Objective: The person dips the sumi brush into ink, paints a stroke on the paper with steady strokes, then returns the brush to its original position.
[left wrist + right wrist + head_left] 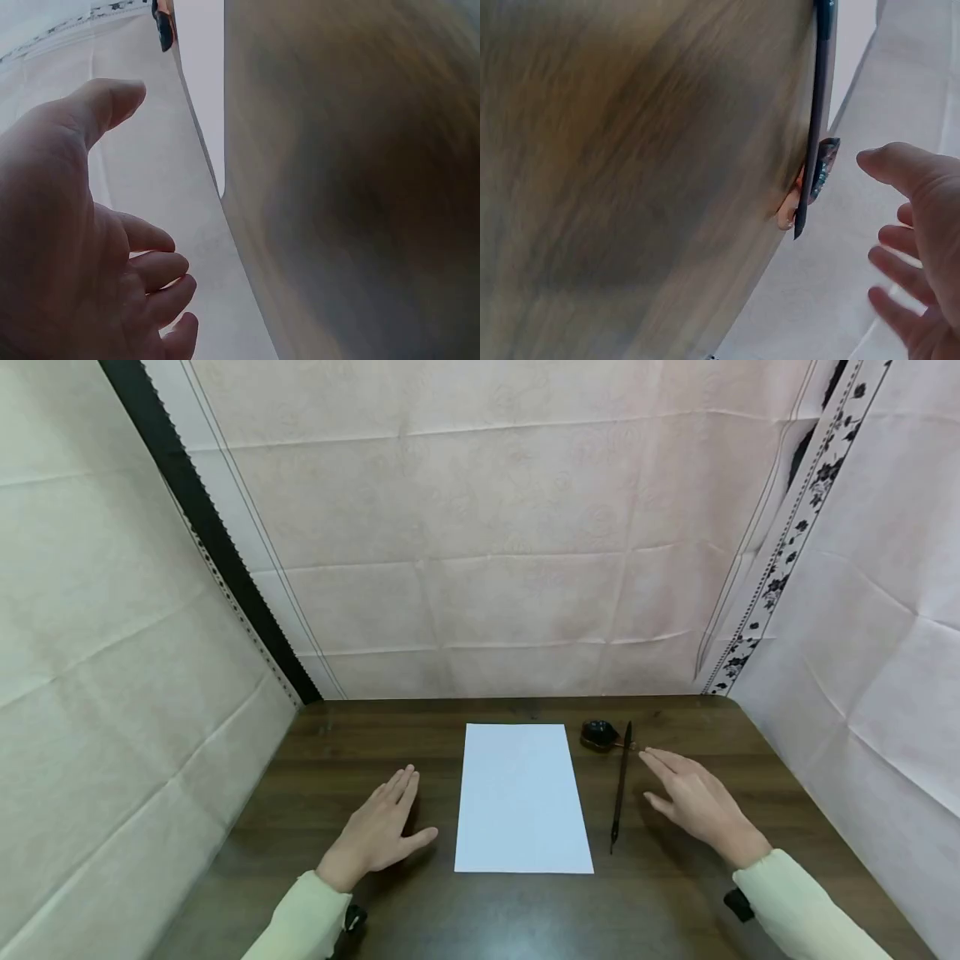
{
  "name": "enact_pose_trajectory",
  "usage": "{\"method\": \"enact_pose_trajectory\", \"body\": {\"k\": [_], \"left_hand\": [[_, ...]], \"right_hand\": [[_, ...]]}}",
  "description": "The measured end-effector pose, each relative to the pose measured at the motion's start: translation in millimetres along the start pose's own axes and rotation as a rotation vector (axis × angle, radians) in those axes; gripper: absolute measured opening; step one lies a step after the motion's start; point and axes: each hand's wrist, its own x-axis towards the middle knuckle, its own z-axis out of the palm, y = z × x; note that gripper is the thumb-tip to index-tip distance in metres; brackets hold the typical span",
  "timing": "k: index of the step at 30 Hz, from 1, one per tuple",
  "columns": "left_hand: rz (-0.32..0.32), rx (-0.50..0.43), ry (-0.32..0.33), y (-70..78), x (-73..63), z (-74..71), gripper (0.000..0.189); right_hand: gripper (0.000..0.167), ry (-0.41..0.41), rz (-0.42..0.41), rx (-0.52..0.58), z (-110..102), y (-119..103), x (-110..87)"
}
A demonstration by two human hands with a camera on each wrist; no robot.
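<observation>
A blank white sheet of paper [521, 799] lies upright on the brown wooden table, between the two hands. To its left, my left hand [380, 827] hovers with fingers extended and thumb spread toward the sheet, holding nothing. My right hand [693, 797] is on the other side, fingers loosely extended and the palm free of any object. Between that hand and the paper lies a slim dark pen [622, 789], its thin point toward me. Beside the pen's far end sits a small glossy black item [598, 733] with an amber-coloured part, partly behind the pen in the right wrist view.
White cloth panels [495, 527] rise behind the table and on both sides. A black band [225, 560] runs down the left corner, a floral border [780, 568] down the right. Bare wood [480, 914] shows in front of the paper. Each wrist wears a dark strap.
</observation>
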Motion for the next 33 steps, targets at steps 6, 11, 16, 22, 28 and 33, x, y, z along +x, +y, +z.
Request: {"method": "enact_pose_trajectory", "body": {"k": [6,11,16,22,28,33], "left_hand": [[0.016,-0.007,-0.049,9.5,7.1,-0.2,0.094],[0.032,-0.007,-0.066,15.9,14.0,1.5,0.094],[0.045,-0.013,-0.086,24.5,19.9,4.1,0.093],[0.046,-0.027,-0.126,32.5,23.5,11.4,0.095],[0.059,-0.033,-0.157,36.6,25.4,20.4,0.098],[0.074,-0.036,-0.185,37.9,25.9,24.5,0.100]], "right_hand": [[0.064,-0.042,-0.041,0.040,2,1,6.1],[0.059,-0.095,-0.072,0.040,7,4,11.8],[0.057,-0.147,-0.091,0.029,15,5,15.1],[0.053,-0.199,-0.122,-0.004,24,3,18.5],[0.051,-0.200,-0.169,-0.055,33,1,18.8],[0.050,-0.146,-0.237,-0.084,39,2,20.2]]}}
